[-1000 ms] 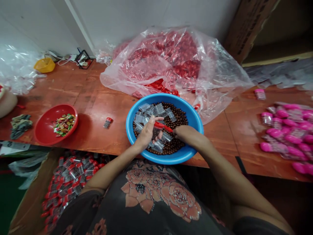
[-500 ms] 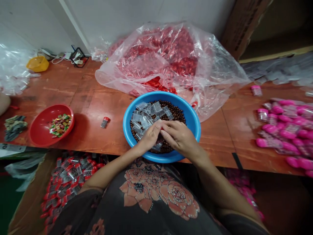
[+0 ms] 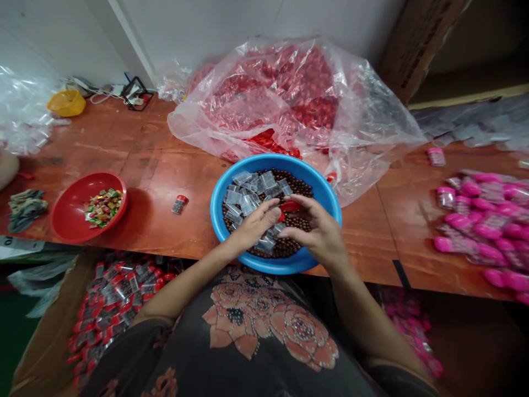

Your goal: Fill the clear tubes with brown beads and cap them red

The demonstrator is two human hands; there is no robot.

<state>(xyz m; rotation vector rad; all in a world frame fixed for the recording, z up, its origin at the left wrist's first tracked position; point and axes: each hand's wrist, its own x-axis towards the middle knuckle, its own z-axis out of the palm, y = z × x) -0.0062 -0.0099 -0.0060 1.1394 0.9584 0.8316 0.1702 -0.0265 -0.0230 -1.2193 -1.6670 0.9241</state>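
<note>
Over a blue basin (image 3: 217, 205) of brown beads (image 3: 294, 238) and clear plastic containers (image 3: 248, 204), my left hand (image 3: 257, 225) is closed on a small container with a red cap (image 3: 281, 215); its body is mostly hidden by the fingers. To the right of it, my right hand (image 3: 320, 227) has its thumb and fingers apart. Another red piece (image 3: 290, 205) shows by the right fingertips; whether those fingers hold it I cannot tell.
Behind the basin lies a large clear bag of red pieces (image 3: 281, 88). Leftward are a small red-capped container (image 3: 179, 204), a red bowl (image 3: 66, 212) with wrapped sweets and a cloth (image 3: 27, 209). Pink-capped containers (image 3: 487, 220) lie at the right.
My right hand has moved away from my left and its fingers have spread. The red cap at my left hand now shows. The view has shifted slightly.
</note>
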